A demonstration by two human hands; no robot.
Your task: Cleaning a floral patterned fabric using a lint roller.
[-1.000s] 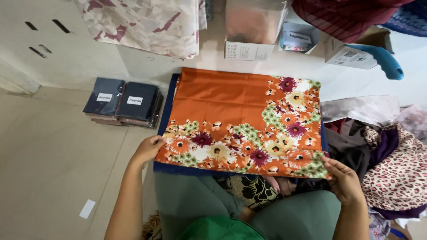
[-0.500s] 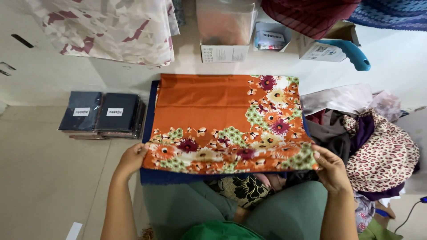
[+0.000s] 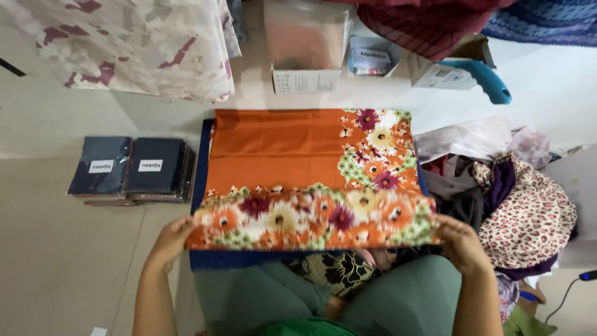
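An orange scarf (image 3: pixel 280 152) with a flowered border lies spread on a dark blue cloth (image 3: pixel 200 168) on the floor in front of me. My left hand (image 3: pixel 171 239) grips the scarf's near left corner. My right hand (image 3: pixel 459 242) grips the near right corner. The near flowered edge (image 3: pixel 311 221) is lifted off the floor and tilted toward the far side, blurred by motion. My knees in green cloth sit just below it.
Two stacks of dark packaged cloths (image 3: pixel 127 171) lie at the left. A heap of loose scarves, one leopard-print (image 3: pixel 528 214), sits at the right. Boxes (image 3: pixel 305 43) and a blue-handled tool (image 3: pixel 482 78) stand at the back; patterned fabric (image 3: pixel 124 43) hangs at the upper left.
Both hands have raised the scarf's near edge off the floor and started turning it toward the far side. The view has shifted slightly.
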